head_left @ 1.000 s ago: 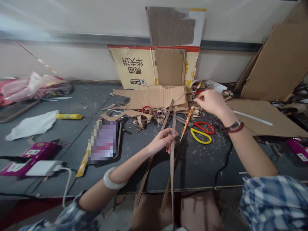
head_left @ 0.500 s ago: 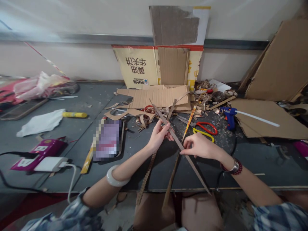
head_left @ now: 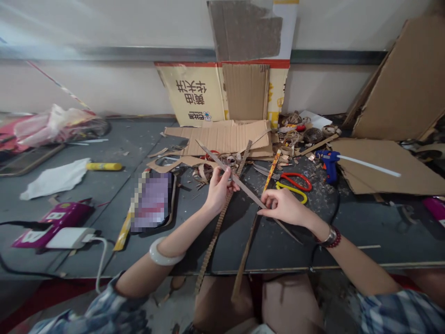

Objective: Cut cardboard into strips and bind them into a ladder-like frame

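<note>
A thin cardboard strip [head_left: 246,188] runs slantwise between my hands, above the grey table. My left hand [head_left: 219,189] pinches it near its upper left part, and the end sticks out past the fingers. Lower down, my right hand [head_left: 283,206] grips the same strip between thumb and fingers. Beneath lies a ridged corrugated strip [head_left: 217,234] that hangs over the table's front edge. Another cardboard strip [head_left: 251,239], with a yellow and red printed end, passes close to my right hand. Scissors [head_left: 299,182] with red and yellow handles lie just beyond that hand.
A blue glue gun [head_left: 328,164] with a white glue stick lies right. Cardboard scraps [head_left: 222,139] and coiled strips [head_left: 314,135] fill the back. Left are a phone [head_left: 152,202], a yellow box cutter [head_left: 121,234], a purple power strip [head_left: 57,222] and a yellow-handled tool [head_left: 103,166]. Large cardboard sheets [head_left: 399,79] lean at right.
The strip between my hands has tilted flatter, its far end moving left and its near end rising. My left hand has shifted slightly left; the whole view has moved a little.
</note>
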Available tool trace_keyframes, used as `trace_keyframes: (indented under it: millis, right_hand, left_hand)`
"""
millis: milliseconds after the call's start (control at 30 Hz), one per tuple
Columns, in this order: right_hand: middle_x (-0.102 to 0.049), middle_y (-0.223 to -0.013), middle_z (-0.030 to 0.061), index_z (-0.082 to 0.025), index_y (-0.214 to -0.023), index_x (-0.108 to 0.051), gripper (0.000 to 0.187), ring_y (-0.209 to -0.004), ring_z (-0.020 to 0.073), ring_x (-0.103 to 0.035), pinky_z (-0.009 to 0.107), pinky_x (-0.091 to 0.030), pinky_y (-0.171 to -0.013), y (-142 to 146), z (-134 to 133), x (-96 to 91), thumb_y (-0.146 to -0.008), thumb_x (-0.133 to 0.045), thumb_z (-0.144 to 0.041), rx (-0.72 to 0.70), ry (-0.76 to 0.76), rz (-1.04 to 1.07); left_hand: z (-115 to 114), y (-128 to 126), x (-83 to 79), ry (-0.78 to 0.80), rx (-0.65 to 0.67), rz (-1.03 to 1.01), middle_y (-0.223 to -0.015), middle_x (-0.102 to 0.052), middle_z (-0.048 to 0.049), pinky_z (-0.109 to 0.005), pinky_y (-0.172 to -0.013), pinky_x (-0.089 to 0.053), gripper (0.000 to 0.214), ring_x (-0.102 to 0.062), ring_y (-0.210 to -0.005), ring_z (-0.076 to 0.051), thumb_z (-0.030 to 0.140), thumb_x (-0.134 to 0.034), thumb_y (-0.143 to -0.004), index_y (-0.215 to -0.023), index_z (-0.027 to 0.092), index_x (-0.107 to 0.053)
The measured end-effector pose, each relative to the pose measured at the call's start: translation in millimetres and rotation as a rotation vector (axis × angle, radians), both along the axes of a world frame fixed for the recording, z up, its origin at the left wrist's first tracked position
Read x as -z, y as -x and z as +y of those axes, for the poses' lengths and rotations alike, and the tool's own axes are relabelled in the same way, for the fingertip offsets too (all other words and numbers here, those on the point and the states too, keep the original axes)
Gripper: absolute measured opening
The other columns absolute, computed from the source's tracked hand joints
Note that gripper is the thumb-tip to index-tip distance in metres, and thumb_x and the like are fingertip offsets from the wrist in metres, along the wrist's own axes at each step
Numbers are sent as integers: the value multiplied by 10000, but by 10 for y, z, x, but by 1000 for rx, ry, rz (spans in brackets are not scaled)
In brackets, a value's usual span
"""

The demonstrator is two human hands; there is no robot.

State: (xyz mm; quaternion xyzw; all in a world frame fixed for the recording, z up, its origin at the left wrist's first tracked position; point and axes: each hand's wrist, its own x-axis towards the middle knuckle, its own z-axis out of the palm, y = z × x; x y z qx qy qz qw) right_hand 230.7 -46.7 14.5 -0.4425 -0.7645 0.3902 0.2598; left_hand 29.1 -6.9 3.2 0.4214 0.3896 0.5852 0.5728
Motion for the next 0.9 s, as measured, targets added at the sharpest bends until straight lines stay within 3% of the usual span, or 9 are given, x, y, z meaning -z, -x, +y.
trace_keyframes:
  millis: [100, 267, 367, 467, 667, 800, 900]
  right_hand:
    - [-534, -586, -30, -145, -699, -558, 300, -522, 68, -477, 170, -378, -459, -18, 16, -18, -641, -704, -400, -45, 100, 69]
    - [-593, -596, -16, -121, -720, -585, 324, -360, 13, -408, 129, -278, -307, -74, 73, -43, -657, -693, -420, -243, 542, 225]
    - [-612, -596, -22, -119, -707, -569, 291, -298, -19, -344, 116, -186, -261, -103, 116, -9, -659, -707, -370, -240, 728, 349]
    - [-608, -581, -39, -124, -693, -544, 281, -272, -32, -304, 111, -149, -241, -115, 149, 39, -645, -722, -338, -225, 859, 404]
    - [-613, -577, -32, -117, -718, -570, 266, -292, -14, -368, 113, -180, -247, -100, 143, 25, -672, -706, -340, -225, 724, 409]
    - [-594, -565, -44, -117, -753, -583, 270, -298, -8, -378, 121, -204, -254, -92, 145, -1, -682, -696, -352, -148, 641, 463]
    - [-592, -576, -45, -125, -754, -592, 261, -313, -6, -392, 122, -255, -276, -80, 160, 16, -684, -693, -355, -70, 569, 547]
  left_hand:
    - [15, 15, -5, 12, 12, -37, -673, -572, 62, -124, -414, -421, 221, -541, -436, -38, 358, -594, -776, -832, 210, -439]
    - [50, 52, -38, 99, 118, -191, -707, -608, 29, -93, -412, -418, 174, -534, -458, -24, 312, -602, -786, -874, 199, -503]
    - [67, 74, -61, 188, 167, -327, -694, -606, 35, -65, -419, -412, 128, -511, -460, -6, 281, -585, -805, -894, 203, -535]
    - [80, 88, -68, 167, 157, -372, -715, -614, 29, -61, -410, -400, 99, -503, -472, -5, 259, -573, -817, -898, 203, -561]
    - [110, 120, -54, 142, 148, -342, -756, -631, 6, -83, -409, -391, 207, -521, -501, -22, 291, -597, -794, -980, 200, -600]
    - [58, 112, -69, 133, 246, -261, -857, -634, -11, -102, -432, -399, 321, -548, -569, -41, 308, -632, -758, -1065, 222, -594]
    - [-25, 70, -82, 96, 346, -92, -924, -627, -37, -108, -445, -395, 323, -542, -591, -47, 291, -638, -751, -1060, 203, -610]
